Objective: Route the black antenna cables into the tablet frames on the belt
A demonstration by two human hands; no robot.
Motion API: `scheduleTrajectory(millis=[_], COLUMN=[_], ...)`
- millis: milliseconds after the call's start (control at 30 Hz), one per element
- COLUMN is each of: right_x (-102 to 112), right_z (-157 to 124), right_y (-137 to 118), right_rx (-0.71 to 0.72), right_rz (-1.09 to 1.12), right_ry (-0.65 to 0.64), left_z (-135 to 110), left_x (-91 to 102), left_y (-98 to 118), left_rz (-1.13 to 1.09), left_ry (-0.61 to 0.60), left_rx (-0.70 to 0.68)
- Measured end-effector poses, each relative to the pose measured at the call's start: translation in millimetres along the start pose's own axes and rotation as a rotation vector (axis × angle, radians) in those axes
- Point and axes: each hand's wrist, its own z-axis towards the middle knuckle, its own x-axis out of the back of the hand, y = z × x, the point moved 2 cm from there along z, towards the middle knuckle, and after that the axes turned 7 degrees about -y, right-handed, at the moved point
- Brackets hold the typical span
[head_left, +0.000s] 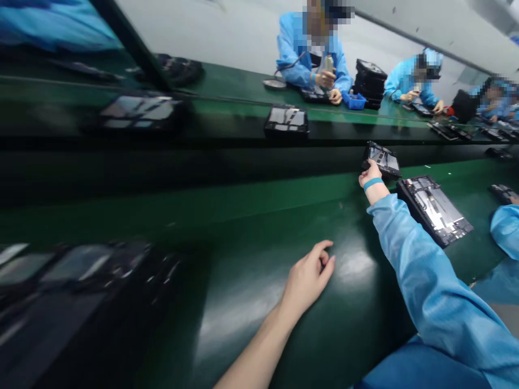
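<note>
- An opened tablet-like device is held at its near left corner by the right grip; the thumb is pressed over the top, and the grip is clamped on it.
- Just below and right of that grip, a larger opened device is laid on the green desk.
- Lower left of the right grip, the left grip is held with thumb and forefinger apart and nothing between them; whether the desk is touched cannot be told.
- Left of the right grip and higher, two more opened units, a near one and a blurred far one, are set on a raised shelf.
- Well left of the left grip, blurred dark devices are seen.
- Beyond the right grip, a pale tool is held by a co-worker, near a blue tray.
</note>
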Motion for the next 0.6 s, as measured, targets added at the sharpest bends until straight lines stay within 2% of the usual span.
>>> scheduleTrajectory(millis=[100, 167, 233, 300, 367, 400, 467, 533, 600], right_x=[-37, -56, -65, -65, -55, -47, -26, -2, 23], right_z=[-31, -67, -117, -180, -242, -271, -319, -351, -362], right_y=[-14, -28, -43, -56, -67, -71, -78, -84, -91], right_rx=[-0.34, -0.51, -0.67, -0.951, -1.109, -1.142, -1.106, -1.068, -0.934], right_rz=[0.376, 0.564, 0.783, 1.181, 1.251, 1.22, 1.125, 1.036, 0.97], right_ry=[0.032, 0.001, -0.042, -0.074, -0.171, -0.239, -0.441, -0.791, -1.213], left_z=[7, 13, 19, 20, 12, 5, -16, -43, -68], left_x=[5.4, 10.6, 15.2, 17.9, 18.0, 16.8, 12.5, 8.7, 9.1], left_y=[0, 1, 5, 10, 14, 16, 21, 27, 36], left_rz=[-0.352, -0.616, -0.846, -1.0, -1.032, -1.011, -0.936, -0.841, -0.664], left_ry=[0.151, 0.254, 0.298, 0.29, 0.25, 0.215, 0.119, -0.004, -0.137], left_rx=[0.151, 0.274, 0.371, 0.423, 0.43, 0.425, 0.416, 0.415, 0.413])
